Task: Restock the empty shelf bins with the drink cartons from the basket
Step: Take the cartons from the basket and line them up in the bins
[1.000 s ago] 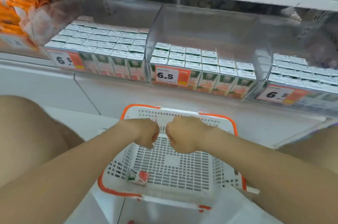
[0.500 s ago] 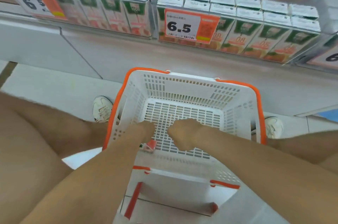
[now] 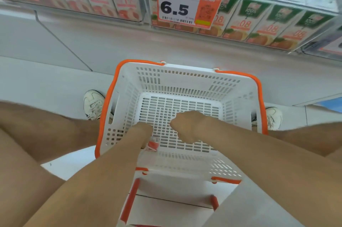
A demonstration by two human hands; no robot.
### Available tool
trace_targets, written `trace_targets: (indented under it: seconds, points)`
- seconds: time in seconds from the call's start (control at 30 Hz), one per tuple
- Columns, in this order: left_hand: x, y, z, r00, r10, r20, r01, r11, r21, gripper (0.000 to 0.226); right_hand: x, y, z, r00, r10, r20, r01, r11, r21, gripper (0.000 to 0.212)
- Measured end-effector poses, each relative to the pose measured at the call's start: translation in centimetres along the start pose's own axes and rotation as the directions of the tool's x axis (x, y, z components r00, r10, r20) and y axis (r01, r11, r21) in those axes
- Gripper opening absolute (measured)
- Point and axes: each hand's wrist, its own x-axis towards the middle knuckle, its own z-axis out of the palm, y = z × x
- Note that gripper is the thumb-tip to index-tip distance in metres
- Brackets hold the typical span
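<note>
In a white slotted plastic basket (image 3: 185, 78) rimmed in orange, the left hand (image 3: 143, 132) is at a small red boxy drink carton (image 3: 154, 145), fingers hidden, grip unclear; the right hand (image 3: 187, 126) has its fingers curled together, empty.

The white basket (image 3: 185, 78) is being borne by the pale floor (image 3: 46, 82), between two white shoes (image 3: 93, 104); rows of drink cartons (image 3: 262, 21) are being held on the shelf (image 3: 129, 45).

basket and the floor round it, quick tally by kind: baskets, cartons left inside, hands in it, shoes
basket: 1
carton lying in the basket: 1
hands, left hand and right hand: 2
shoes, left shoe and right shoe: 2
total: 6
</note>
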Motion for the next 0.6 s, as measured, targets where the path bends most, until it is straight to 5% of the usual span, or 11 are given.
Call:
trace_targets:
  seconds: [0.2, 0.3, 0.47, 0.6]
  points:
    - [-5.1, 0.5, -5.6, 0.993, 0.06, -0.101, -0.091, 0.941, -0.327, 0.032, -2.8, 0.3, -2.0, 0.999, 0.038, 0.004, -0.037, 0.997, -0.071, 0.029]
    - [-8.2, -0.1, -9.3, 0.984, 0.117, -0.138, -0.178, 0.764, -0.621, 0.037, -4.4, 1.1, -3.3, 0.984, 0.06, -0.166, -0.066, 0.997, -0.028, 0.013]
    - [-15.8, -0.6, -15.0, 0.941, 0.191, -0.28, -0.331, 0.34, -0.88, 0.035, -8.3, 2.6, -5.8, 0.895, 0.1, -0.434, -0.045, 0.99, 0.136, 0.061]
    - [-20.6, -1.5, -18.9, 0.905, 0.245, -0.348, -0.408, 0.272, -0.871, 0.032, -11.9, 2.6, -8.5, 0.742, 0.194, -0.642, -0.017, 0.963, 0.271, 0.058]
